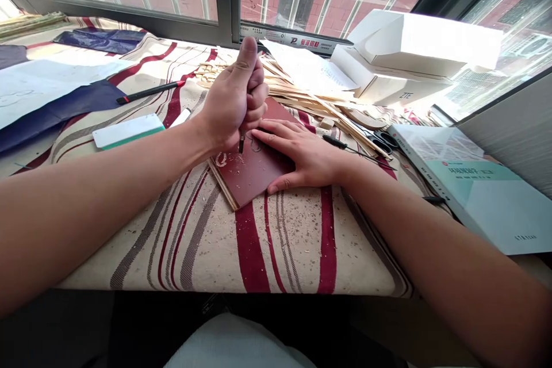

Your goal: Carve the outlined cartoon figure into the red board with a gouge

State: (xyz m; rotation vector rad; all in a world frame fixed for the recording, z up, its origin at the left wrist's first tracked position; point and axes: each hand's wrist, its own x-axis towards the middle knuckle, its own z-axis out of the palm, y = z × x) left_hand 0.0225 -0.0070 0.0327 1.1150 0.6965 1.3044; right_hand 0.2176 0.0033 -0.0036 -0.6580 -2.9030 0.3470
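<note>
A dark red wooden board (252, 175) lies on the striped cloth (207, 241) in front of me, with pale cuts carved into its near left part. My left hand (235, 98) is closed in a fist round a carving tool (241, 142), thumb up, its blade tip touching the board. My right hand (302, 152) lies flat and open on the board's right side, fingers spread, fingertips close to the blade. Wood shavings are scattered over the board and cloth.
A stack of thin pale wood sheets (310, 98) and white boxes (405, 63) sit behind the board by the window. Scissors (379, 141) and a teal book (483, 190) lie at right. A black-and-red pencil (149, 92), a white-green block (128, 130) and dark blue paper (56, 109) lie at left.
</note>
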